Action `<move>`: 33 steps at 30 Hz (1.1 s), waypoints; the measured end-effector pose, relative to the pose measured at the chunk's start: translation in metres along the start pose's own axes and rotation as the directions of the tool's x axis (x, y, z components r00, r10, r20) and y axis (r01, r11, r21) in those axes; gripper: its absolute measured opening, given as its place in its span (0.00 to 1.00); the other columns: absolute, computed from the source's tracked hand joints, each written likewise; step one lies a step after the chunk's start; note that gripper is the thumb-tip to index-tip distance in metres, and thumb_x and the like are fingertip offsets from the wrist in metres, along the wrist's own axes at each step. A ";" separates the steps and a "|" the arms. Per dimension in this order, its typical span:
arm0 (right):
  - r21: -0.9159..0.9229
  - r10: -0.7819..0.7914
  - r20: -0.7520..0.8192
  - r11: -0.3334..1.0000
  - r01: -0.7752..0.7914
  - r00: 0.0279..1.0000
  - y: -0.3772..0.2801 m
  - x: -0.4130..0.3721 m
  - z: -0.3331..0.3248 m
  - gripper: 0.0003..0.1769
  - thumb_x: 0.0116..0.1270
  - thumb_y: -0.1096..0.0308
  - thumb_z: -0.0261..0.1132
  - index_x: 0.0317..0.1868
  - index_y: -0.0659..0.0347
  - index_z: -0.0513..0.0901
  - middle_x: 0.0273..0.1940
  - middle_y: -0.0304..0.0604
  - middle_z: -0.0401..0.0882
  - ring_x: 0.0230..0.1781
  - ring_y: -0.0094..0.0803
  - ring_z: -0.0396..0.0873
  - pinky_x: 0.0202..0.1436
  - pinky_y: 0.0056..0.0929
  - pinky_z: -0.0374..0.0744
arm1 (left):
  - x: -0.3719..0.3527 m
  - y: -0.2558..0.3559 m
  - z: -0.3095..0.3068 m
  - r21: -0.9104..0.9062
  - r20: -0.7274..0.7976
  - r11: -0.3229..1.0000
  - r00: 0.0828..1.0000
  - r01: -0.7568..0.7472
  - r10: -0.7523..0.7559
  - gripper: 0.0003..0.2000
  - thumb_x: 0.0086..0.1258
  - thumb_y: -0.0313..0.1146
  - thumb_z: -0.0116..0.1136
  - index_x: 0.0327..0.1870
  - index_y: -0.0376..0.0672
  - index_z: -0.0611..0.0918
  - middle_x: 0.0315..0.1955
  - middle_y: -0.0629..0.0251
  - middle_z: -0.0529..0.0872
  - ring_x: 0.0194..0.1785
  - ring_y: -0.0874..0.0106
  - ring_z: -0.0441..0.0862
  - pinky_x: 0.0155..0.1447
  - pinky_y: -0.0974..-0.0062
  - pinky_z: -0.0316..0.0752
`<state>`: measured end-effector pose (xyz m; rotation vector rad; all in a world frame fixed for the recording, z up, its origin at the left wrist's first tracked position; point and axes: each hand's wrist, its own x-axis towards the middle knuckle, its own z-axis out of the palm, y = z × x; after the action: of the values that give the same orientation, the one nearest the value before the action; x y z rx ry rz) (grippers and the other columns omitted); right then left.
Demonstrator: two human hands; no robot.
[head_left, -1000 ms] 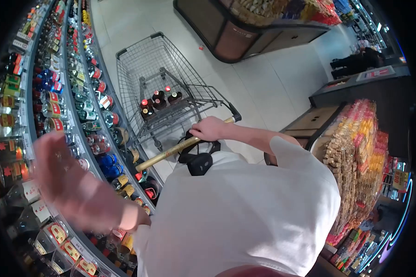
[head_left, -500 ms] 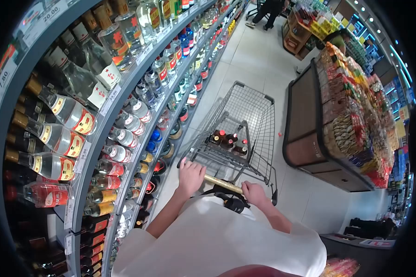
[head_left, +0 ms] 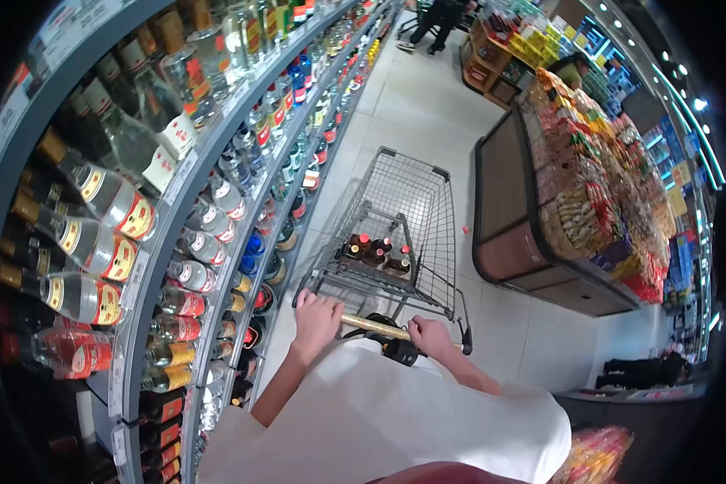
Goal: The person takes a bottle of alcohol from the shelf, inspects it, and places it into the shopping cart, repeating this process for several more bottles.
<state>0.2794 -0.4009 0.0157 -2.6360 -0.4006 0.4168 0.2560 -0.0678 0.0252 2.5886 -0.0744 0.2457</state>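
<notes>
A wire shopping cart [head_left: 434, 242] stands in front of me on the tiled floor. My left hand [head_left: 318, 321] is closed round the left end of its yellowish handlebar [head_left: 374, 326]. Farther right on the same bar, my right hand [head_left: 430, 334] is wrapped round it. Several dark bottles [head_left: 373, 252] with red and yellow caps stand grouped in the cart near the handle end. A black item [head_left: 399, 350] hangs between my hands, close below the bar.
Tall shelves of glass bottles [head_left: 97, 246] with price tags line my left side. On the right stands a brown display stand [head_left: 508, 242] heaped with packaged goods [head_left: 593, 185]. Ahead, a person in dark trousers [head_left: 437, 24] stands in the aisle, and another person [head_left: 571, 73] is behind the display.
The view has shifted slightly, so the cart, display and shelves appear a little farther left. Both hands keep their hold on the handlebar.
</notes>
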 end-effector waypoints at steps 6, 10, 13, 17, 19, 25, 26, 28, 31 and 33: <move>-0.003 0.021 0.005 1.000 -0.021 1.000 -0.010 -0.009 0.003 0.20 0.79 0.52 0.58 0.38 0.60 0.85 0.27 0.57 0.86 0.31 0.59 0.86 0.38 0.57 0.83 | -0.014 -0.009 0.005 0.034 0.015 0.999 1.000 -0.006 0.006 0.14 0.78 0.41 0.61 0.31 0.43 0.87 0.29 0.58 0.89 0.43 0.56 0.85 0.75 0.47 0.65; -0.019 0.010 0.001 1.000 -0.010 1.000 -0.011 -0.008 0.004 0.22 0.80 0.51 0.56 0.39 0.59 0.86 0.27 0.56 0.86 0.30 0.58 0.86 0.38 0.57 0.83 | -0.014 -0.011 0.009 0.015 0.013 1.000 1.000 -0.011 0.011 0.14 0.77 0.39 0.62 0.30 0.42 0.87 0.29 0.58 0.89 0.43 0.55 0.84 0.74 0.47 0.66; -0.033 0.037 0.045 0.999 -0.035 0.998 -0.011 -0.004 0.003 0.20 0.78 0.50 0.57 0.43 0.57 0.87 0.29 0.53 0.88 0.31 0.58 0.86 0.40 0.56 0.83 | -0.013 -0.013 0.009 -0.003 -0.078 0.999 0.996 -0.042 0.042 0.13 0.75 0.38 0.63 0.29 0.41 0.86 0.29 0.58 0.88 0.43 0.55 0.83 0.74 0.46 0.66; -0.018 0.010 0.045 1.000 -0.009 0.999 -0.009 -0.001 0.003 0.20 0.78 0.51 0.57 0.43 0.58 0.87 0.29 0.54 0.87 0.32 0.59 0.86 0.40 0.56 0.83 | -0.011 -0.012 0.007 0.000 -0.119 0.998 0.991 -0.061 0.060 0.12 0.75 0.37 0.64 0.29 0.42 0.86 0.28 0.59 0.87 0.42 0.56 0.83 0.74 0.46 0.67; -0.011 0.007 0.055 1.000 -0.007 0.998 -0.011 0.001 -0.001 0.20 0.79 0.51 0.57 0.42 0.59 0.87 0.29 0.55 0.87 0.32 0.60 0.85 0.40 0.57 0.82 | -0.010 -0.012 0.006 -0.009 -0.115 0.998 0.991 -0.067 0.066 0.11 0.74 0.36 0.65 0.29 0.42 0.85 0.28 0.61 0.86 0.42 0.57 0.82 0.73 0.46 0.67; -0.004 -0.015 0.037 1.000 0.015 0.999 -0.010 0.006 -0.002 0.21 0.79 0.51 0.56 0.41 0.60 0.85 0.30 0.57 0.87 0.32 0.60 0.85 0.40 0.57 0.82 | -0.005 -0.010 0.006 0.006 -0.124 0.998 0.990 -0.060 0.061 0.11 0.75 0.35 0.65 0.29 0.43 0.85 0.28 0.62 0.86 0.42 0.59 0.82 0.73 0.46 0.68; -0.006 -0.012 0.040 1.000 0.012 0.999 -0.009 0.006 -0.003 0.21 0.79 0.51 0.56 0.41 0.60 0.85 0.30 0.57 0.87 0.32 0.60 0.85 0.40 0.57 0.82 | -0.005 -0.010 0.008 0.002 -0.123 0.998 0.991 -0.059 0.059 0.11 0.75 0.35 0.65 0.29 0.43 0.85 0.28 0.62 0.86 0.42 0.59 0.82 0.73 0.46 0.68; -0.010 -0.006 0.052 1.000 0.007 0.999 -0.012 0.009 -0.009 0.21 0.79 0.52 0.56 0.41 0.60 0.85 0.30 0.57 0.87 0.33 0.60 0.85 0.41 0.57 0.82 | -0.002 -0.011 0.008 -0.001 -0.136 0.998 0.988 -0.070 0.069 0.12 0.75 0.36 0.64 0.29 0.43 0.84 0.29 0.63 0.86 0.41 0.59 0.82 0.73 0.46 0.67; 0.002 0.000 0.070 1.000 0.000 0.998 -0.016 0.012 -0.015 0.21 0.80 0.52 0.55 0.42 0.60 0.86 0.30 0.57 0.87 0.34 0.60 0.86 0.42 0.57 0.82 | 0.000 -0.010 0.003 0.012 -0.054 0.999 0.998 -0.036 0.036 0.09 0.76 0.37 0.64 0.33 0.44 0.86 0.32 0.61 0.89 0.45 0.58 0.84 0.75 0.47 0.67; -0.003 -0.007 0.057 1.000 0.007 0.998 -0.011 0.014 -0.012 0.20 0.80 0.53 0.55 0.43 0.60 0.86 0.30 0.57 0.87 0.34 0.60 0.86 0.42 0.57 0.82 | 0.005 -0.010 -0.001 -0.072 -0.019 0.997 1.000 -0.013 0.011 0.08 0.76 0.37 0.64 0.38 0.45 0.87 0.35 0.62 0.90 0.46 0.59 0.85 0.76 0.46 0.66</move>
<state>0.2941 -0.3909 0.0285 -2.6296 -0.4286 0.4899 0.2616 -0.0584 0.0219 2.5144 -0.0906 0.2661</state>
